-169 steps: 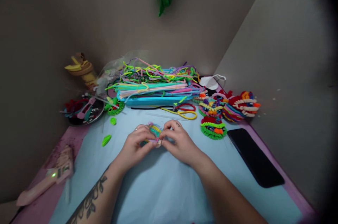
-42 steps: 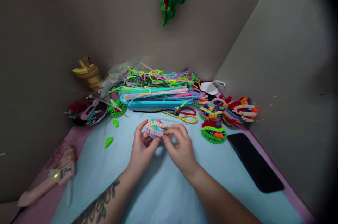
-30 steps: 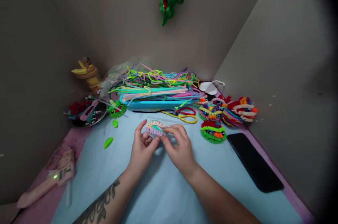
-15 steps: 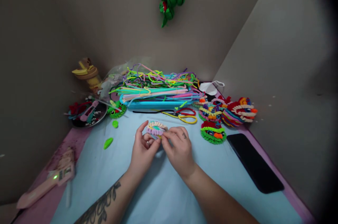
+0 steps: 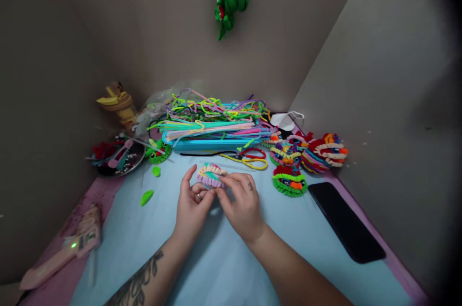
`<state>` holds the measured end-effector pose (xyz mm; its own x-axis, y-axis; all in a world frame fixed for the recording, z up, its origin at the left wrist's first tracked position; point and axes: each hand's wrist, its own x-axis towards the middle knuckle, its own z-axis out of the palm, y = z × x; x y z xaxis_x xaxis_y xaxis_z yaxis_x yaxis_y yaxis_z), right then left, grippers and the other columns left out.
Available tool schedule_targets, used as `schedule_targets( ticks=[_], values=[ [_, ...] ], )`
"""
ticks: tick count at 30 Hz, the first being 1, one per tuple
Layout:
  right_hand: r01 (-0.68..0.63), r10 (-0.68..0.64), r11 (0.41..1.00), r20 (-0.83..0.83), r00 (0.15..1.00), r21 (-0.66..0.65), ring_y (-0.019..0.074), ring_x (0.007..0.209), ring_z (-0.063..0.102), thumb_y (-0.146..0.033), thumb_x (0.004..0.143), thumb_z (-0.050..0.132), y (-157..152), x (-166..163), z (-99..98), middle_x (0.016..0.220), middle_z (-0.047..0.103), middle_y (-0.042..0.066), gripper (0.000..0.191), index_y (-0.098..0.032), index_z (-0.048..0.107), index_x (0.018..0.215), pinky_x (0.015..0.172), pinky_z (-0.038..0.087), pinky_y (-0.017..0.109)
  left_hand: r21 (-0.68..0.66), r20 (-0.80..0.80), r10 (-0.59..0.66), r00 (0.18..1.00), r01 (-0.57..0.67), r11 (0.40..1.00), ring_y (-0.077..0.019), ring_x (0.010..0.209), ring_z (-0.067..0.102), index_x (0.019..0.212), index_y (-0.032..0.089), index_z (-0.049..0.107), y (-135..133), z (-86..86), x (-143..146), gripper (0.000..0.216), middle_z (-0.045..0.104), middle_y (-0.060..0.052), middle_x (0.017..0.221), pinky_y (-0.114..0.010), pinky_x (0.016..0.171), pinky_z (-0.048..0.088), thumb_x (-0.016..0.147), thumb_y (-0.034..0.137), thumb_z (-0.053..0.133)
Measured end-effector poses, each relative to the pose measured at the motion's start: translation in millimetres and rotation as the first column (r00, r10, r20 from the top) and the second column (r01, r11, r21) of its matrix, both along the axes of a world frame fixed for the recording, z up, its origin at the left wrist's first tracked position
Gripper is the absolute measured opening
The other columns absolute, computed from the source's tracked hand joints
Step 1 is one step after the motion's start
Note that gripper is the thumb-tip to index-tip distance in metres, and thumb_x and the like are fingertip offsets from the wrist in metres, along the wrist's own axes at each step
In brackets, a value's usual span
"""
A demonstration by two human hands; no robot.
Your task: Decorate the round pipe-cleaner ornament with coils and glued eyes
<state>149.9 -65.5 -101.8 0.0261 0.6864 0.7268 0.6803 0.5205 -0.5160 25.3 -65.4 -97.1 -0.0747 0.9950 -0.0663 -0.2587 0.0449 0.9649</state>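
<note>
A small pastel pipe-cleaner figure, purple, peach and teal, is held just above the light blue table mat. My left hand grips its lower left side, with the index finger raised beside it. My right hand pinches its lower right edge with thumb and fingers. The underside of the figure is hidden by my fingers.
A blue tray heaped with pipe cleaners stands behind, with scissors in front of it. Finished figures lie right, beside a black phone. A glue gun, green scraps and a dark dish lie left.
The figure went from low between both hands to upright, its face showing. Over the last second my fingers shifted slightly along its lower edge; the view dipped a little.
</note>
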Motion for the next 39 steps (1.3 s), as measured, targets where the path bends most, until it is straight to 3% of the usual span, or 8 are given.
schedule_targets(
  ticks=[14,21,25,30,33,35,37,39],
  values=[
    [-0.037,0.032,0.994,0.047,0.998,0.105,0.0208,0.080,0.057,-0.009,0.083,0.062,0,0,-0.6,0.085,0.069,0.008,0.015,-0.016,0.067,0.095,0.073,0.052,0.037,-0.012,0.013,0.021,1.000,-0.021,1.000,-0.0043,0.054,0.054,0.138,0.023,0.032,-3,0.6,3,0.076,0.059,0.008,0.064,-0.013,0.056,0.041,0.072,0.021,0.070],
    [-0.025,0.023,0.997,0.023,0.999,0.073,0.0211,0.086,0.058,-0.014,0.084,0.063,-1,0,-0.1,0.092,0.067,0.009,0.021,-0.017,0.066,0.104,0.078,0.051,0.039,-0.014,0.030,0.015,0.999,-0.014,1.000,-0.0045,0.056,0.055,0.138,0.022,0.032,0,-2.4,2,0.076,0.061,0.006,0.067,-0.013,0.057,0.042,0.072,0.021,0.070],
    [-0.047,0.046,0.996,0.013,0.999,0.070,0.0206,0.085,0.058,-0.013,0.084,0.062,0,-1,1.2,0.089,0.067,0.007,0.015,-0.019,0.068,0.096,0.077,0.051,0.038,-0.008,0.012,0.012,1.000,-0.012,1.000,-0.0037,0.052,0.051,0.140,0.022,0.031,-1,-2.7,3,0.078,0.058,0.008,0.063,-0.012,0.053,0.039,0.072,0.020,0.070],
    [-0.081,0.083,0.995,-0.031,0.996,0.060,0.0203,0.088,0.058,-0.013,0.084,0.061,1,-1,3.2,0.092,0.068,0.006,0.018,-0.022,0.066,0.099,0.080,0.050,0.038,-0.033,0.080,-0.001,0.997,0.004,0.999,-0.0060,0.060,0.060,0.141,0.024,0.031,0,-4.6,3,0.081,0.064,0.005,0.069,-0.014,0.059,0.044,0.071,0.019,0.072],
    [-0.095,0.091,0.995,-0.155,0.984,-0.016,0.0231,0.104,0.055,-0.020,0.084,0.061,1,1,1.8,0.113,0.061,0.009,0.035,-0.023,0.058,0.119,0.089,0.047,0.041,-0.084,0.235,-0.007,0.972,0.028,0.996,-0.0098,0.072,0.066,0.138,0.024,0.035,5,-6.4,0,0.083,0.070,0.001,0.081,-0.018,0.070,0.050,0.067,0.016,0.076],
    [-0.067,0.018,0.989,-0.341,0.940,-0.130,0.0237,0.107,0.054,-0.025,0.085,0.058,4,4,-1.6,0.120,0.055,0.012,0.041,-0.022,0.052,0.125,0.088,0.048,0.041,-0.125,0.334,-0.015,0.942,0.061,0.990,-0.0130,0.083,0.068,0.134,0.023,0.040,9,-6.5,-2,0.080,0.071,-0.002,0.094,-0.022,0.076,0.052,0.064,0.015,0.079],
    [-0.101,-0.075,0.955,-0.558,0.826,-0.278,0.0219,0.101,0.056,-0.028,0.085,0.055,8,7,-5.8,0.121,0.054,0.012,0.039,-0.022,0.052,0.123,0.082,0.050,0.038,-0.158,0.390,-0.016,0.920,0.084,0.984,-0.0143,0.088,0.068,0.128,0.024,0.046,13,-5.9,-4,0.075,0.070,-0.003,0.102,-0.023,0.078,0.053,0.062,0.014,0.080],
    [-0.269,-0.115,0.887,-0.745,0.657,-0.374,0.0208,0.097,0.059,-0.031,0.081,0.059,13,8,-8.9,0.120,0.056,0.011,0.038,-0.022,0.055,0.117,0.079,0.051,0.036,-0.176,0.406,-0.011,0.914,0.090,0.980,-0.0141,0.088,0.068,0.123,0.025,0.050,14,-5.2,-4,0.071,0.069,-0.002,0.104,-0.023,0.077,0.054,0.061,0.013,0.081]
  ],
)
